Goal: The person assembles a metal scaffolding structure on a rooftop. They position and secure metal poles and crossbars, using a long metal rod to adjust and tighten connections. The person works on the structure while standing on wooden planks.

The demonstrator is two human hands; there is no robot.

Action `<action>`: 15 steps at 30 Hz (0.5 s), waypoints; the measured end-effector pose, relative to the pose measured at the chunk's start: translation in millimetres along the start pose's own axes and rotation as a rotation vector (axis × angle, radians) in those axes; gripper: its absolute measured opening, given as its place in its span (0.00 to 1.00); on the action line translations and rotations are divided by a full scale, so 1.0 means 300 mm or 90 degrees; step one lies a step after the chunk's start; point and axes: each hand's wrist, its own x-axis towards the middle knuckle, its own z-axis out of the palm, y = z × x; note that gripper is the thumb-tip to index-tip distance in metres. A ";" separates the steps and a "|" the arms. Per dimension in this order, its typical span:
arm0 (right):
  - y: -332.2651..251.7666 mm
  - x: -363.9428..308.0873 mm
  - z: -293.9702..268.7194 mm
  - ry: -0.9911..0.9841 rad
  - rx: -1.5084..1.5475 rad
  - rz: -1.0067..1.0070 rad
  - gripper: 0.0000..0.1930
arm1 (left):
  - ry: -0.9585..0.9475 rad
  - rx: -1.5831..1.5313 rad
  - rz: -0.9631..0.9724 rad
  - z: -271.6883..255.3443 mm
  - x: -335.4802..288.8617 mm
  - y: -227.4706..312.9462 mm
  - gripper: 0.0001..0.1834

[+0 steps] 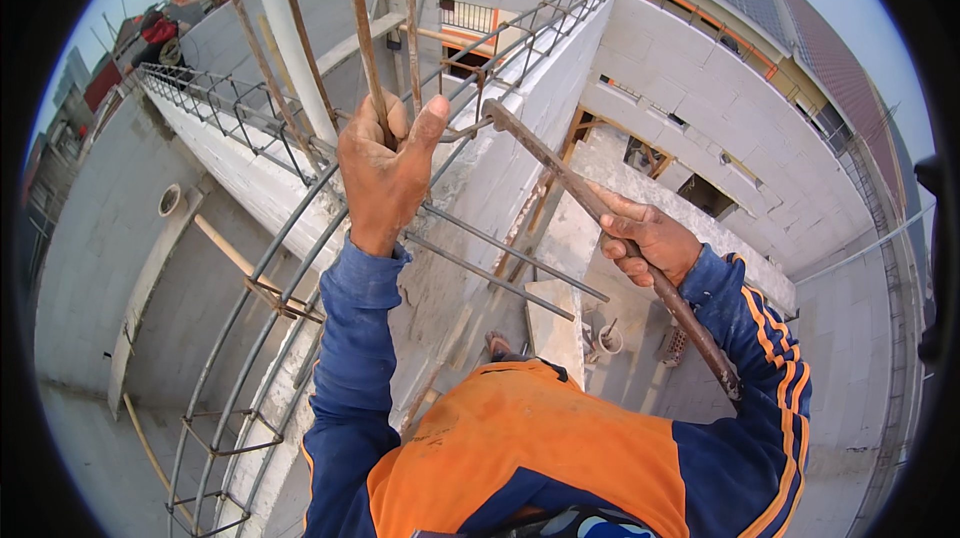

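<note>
My left hand (pixel 385 173) is closed around a rusty upright rebar (pixel 362 28), thumb pointing up. In my right hand (pixel 650 238) is a long brown rebar bending bar (pixel 690 323), gripped partway along and slanting down to my right forearm. The bar's hooked head meets a short bent steel rod (pixel 465 132) beside my left thumb. My left fingers partly hide where that rod leads. Around my left hand, a rebar cage (pixel 265 273) of long bars and square ties meets other cages on the wall tops.
A white pipe (pixel 290 28) stands beside the upright bars. Two rebar ends (pixel 545 288) stick out toward me. Pale block walls (pixel 730 98) surround a drop, with a bucket (pixel 610 339) far below. Another person (pixel 163 38) is at the far left.
</note>
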 end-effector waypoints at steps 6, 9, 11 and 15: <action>0.026 -0.042 0.085 0.035 -0.001 0.002 0.37 | -0.003 0.007 -0.008 0.001 -0.003 0.010 0.27; 0.038 -0.055 0.114 0.039 0.042 0.016 0.35 | 0.003 0.037 -0.009 0.004 -0.006 0.012 0.25; 0.042 -0.065 0.128 0.045 0.061 0.009 0.34 | 0.006 0.034 -0.031 0.006 -0.007 0.011 0.24; 0.048 -0.088 0.161 0.058 0.052 0.007 0.33 | 0.004 0.041 -0.003 0.006 -0.002 0.008 0.24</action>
